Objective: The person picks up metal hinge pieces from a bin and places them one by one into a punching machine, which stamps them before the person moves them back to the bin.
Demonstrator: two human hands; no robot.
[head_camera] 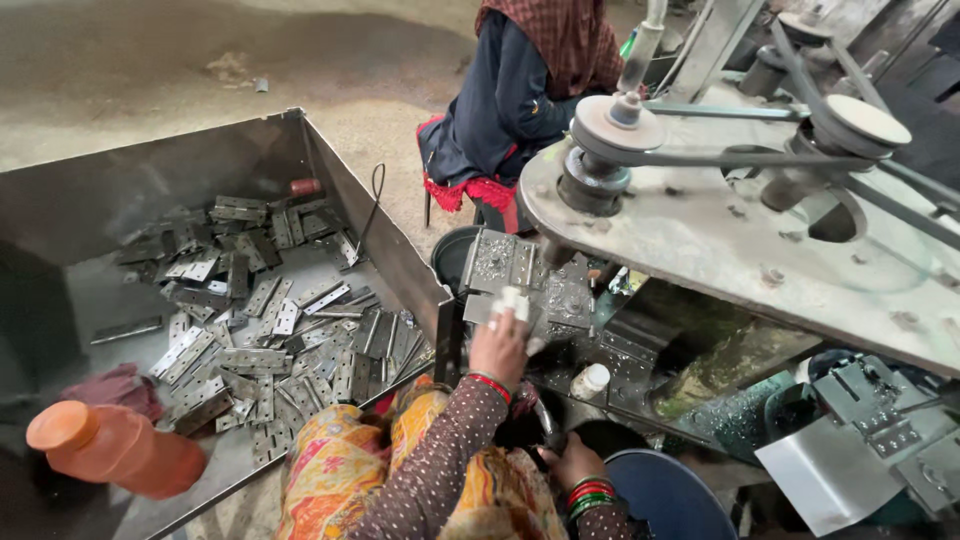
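Gritty workshop floor, big metal bin [60,210] of hinges [265,340] on the left. Left hand [498,345] pinches a hinge plate [512,300] at the machine [700,220]; right hand [570,462] grips a dark tool [546,425] low down. I'd say keep fingers off the belt [720,158].

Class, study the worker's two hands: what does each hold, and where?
Left hand holds a metal hinge by its lower edge; right hand's hold cannot be told.

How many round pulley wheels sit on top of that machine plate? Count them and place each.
3 clearly: one tan-topped wheel near the plate's left end, one further right, and a smaller one at the top edge. Others may be hidden beyond the frame.
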